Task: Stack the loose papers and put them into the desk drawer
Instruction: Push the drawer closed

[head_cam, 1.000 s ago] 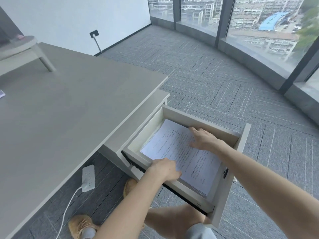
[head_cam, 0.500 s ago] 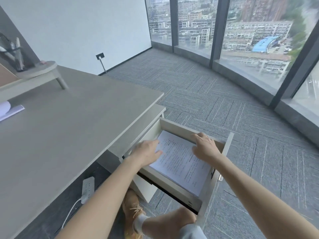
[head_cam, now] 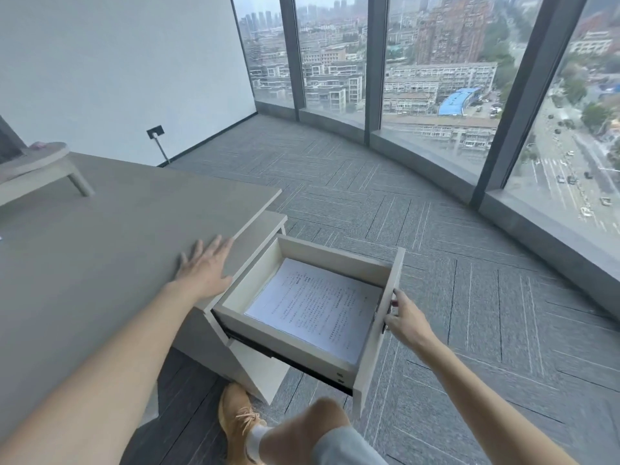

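Observation:
The stack of printed white papers [head_cam: 315, 308] lies flat on the bottom of the pulled-out desk drawer [head_cam: 292, 333], toward its right side. My left hand [head_cam: 204, 270] rests flat on the grey desk top [head_cam: 100, 256] beside the drawer, fingers spread, holding nothing. My right hand [head_cam: 402, 318] is at the outer face of the drawer front panel [head_cam: 379, 327], its fingers curled at the handle there. No hand touches the papers.
A low monitor riser [head_cam: 43, 166] stands at the desk's back left. My knee [head_cam: 322, 427] and tan shoe [head_cam: 240, 424] are just below the drawer. Grey carpet [head_cam: 436, 246] stretches to the curved glass windows [head_cam: 436, 78] on the right.
Both hands have left the papers in the drawer. The left hand moved up onto the desk top; the right hand moved out to the drawer front. The view has tilted up.

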### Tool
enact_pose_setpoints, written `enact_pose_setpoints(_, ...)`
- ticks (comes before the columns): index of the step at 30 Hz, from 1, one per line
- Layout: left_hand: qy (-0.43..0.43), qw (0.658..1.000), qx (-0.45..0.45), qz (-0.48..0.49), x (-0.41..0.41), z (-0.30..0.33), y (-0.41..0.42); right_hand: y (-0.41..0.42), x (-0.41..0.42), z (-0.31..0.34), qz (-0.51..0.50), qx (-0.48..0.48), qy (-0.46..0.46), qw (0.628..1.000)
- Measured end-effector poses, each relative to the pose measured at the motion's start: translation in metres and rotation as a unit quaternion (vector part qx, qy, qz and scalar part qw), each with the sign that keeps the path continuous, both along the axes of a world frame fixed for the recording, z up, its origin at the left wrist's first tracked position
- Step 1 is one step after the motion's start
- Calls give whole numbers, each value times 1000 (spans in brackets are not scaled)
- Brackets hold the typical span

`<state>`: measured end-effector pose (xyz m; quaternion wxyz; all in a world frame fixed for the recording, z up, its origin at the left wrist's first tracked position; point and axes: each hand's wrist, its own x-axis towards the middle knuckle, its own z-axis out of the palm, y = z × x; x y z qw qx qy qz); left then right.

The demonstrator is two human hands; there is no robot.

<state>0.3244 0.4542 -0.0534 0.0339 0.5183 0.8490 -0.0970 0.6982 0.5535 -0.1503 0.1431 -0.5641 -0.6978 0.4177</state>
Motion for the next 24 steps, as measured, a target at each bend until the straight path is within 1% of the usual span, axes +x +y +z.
enact_pose_setpoints(2, 3, 1000, 8, -18, -10, -4, -2, 0, -2, 2, -7, -10, 26, 1000)
enact_pose_setpoints(4, 2, 999, 14, -31, -19, -3, -1, 0, -5, 3, 4, -27, 31, 999)
enact_pose_setpoints(9, -1, 1000, 13, -23, -29, -2, 12, 3, -23, 5, 34, -64, 52, 996)
enact_pose_setpoints(16, -4, 999, 41, -19, -32, -9, 18, 4, -69, -4, 64, -88, 99, 989)
enact_pose_setpoints(24, -3, 998, 50, -24, -33, -12, 18, 8, -126, -9, 107, -99, 117, 982)
